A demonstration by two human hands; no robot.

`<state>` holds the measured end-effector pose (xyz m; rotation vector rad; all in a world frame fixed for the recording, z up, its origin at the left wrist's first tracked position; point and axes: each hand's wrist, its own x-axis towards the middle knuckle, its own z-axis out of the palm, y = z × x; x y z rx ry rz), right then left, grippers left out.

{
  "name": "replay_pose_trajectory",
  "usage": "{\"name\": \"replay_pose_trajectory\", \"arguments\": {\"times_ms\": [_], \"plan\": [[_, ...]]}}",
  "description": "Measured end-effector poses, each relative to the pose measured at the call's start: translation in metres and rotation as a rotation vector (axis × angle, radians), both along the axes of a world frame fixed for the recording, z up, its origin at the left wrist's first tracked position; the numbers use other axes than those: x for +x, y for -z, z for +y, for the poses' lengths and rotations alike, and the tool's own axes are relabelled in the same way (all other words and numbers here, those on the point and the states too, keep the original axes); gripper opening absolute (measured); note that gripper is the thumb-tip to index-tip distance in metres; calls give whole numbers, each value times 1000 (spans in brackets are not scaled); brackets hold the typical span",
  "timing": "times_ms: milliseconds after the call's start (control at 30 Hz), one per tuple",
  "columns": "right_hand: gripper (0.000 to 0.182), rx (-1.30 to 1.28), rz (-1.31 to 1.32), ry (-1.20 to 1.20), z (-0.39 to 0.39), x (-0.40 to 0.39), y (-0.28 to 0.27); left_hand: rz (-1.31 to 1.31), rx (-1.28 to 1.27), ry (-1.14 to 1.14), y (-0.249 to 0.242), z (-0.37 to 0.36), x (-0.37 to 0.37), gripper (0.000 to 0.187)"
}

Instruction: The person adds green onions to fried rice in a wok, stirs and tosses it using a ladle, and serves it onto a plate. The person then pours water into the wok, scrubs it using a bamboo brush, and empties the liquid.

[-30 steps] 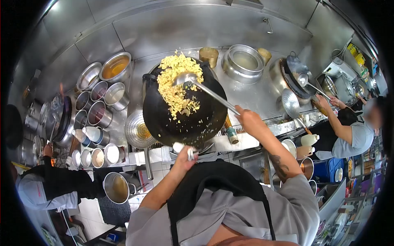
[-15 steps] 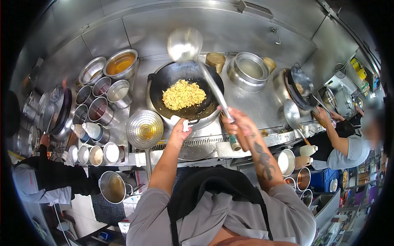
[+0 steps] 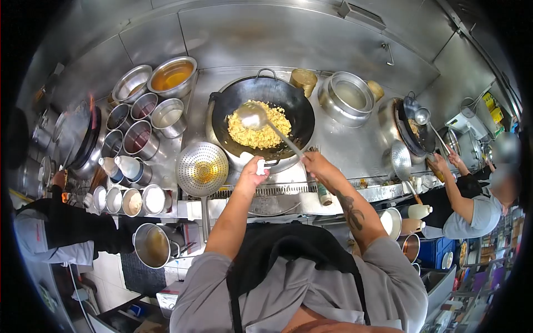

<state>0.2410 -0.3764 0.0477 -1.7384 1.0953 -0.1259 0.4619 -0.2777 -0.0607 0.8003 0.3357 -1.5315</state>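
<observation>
A black wok (image 3: 302,119) sits on the burner with yellow fried rice (image 3: 277,119) in it. My left hand (image 3: 253,173) is closed on a white cloth (image 3: 261,165) at the wok's near handle (image 3: 272,163); how far the fingers wrap that handle is partly hidden. My right hand (image 3: 322,168) grips the handle of a steel ladle (image 3: 252,116), whose bowl rests over the rice. To the left, a perforated strainer (image 3: 202,169) with yellow bits in it lies near my left forearm.
Metal tubs (image 3: 141,139) and oil bowls (image 3: 172,76) stand at left, a steel pot (image 3: 350,99) at right. A green-labelled bottle (image 3: 325,194) is below my right hand. Co-workers stand on both sides, one (image 3: 472,205) at another wok (image 3: 405,127), one (image 3: 61,233) at far left.
The ladle has come down from high above the back of the wok onto the rice. My right hand has lowered its grip. The view has shifted slightly.
</observation>
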Motion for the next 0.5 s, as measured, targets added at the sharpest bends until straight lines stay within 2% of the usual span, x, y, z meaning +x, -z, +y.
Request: {"name": "replay_pose_trajectory", "arguments": {"times_ms": [33,133,233,333,400,500], "plan": [[26,-102,136,-13,0,2,-22,-8,20,-9,-8,1,-2,12],[27,-737,16,-10,-33,-13,8,19,43,-12,-8,-1,-2,17],[27,-654,251,68,-62,-2,0,22,-9,8,3,-4,1,17],[25,-807,117,42,-77,32,40,5,1,16,-1,-4,1,12],[25,-339,131,15,-53,60,33,53,-6,40,5,-4,4,9],[25,-515,42,-198,-19,45,41,29,2,75,6,-5,6,7]]}}
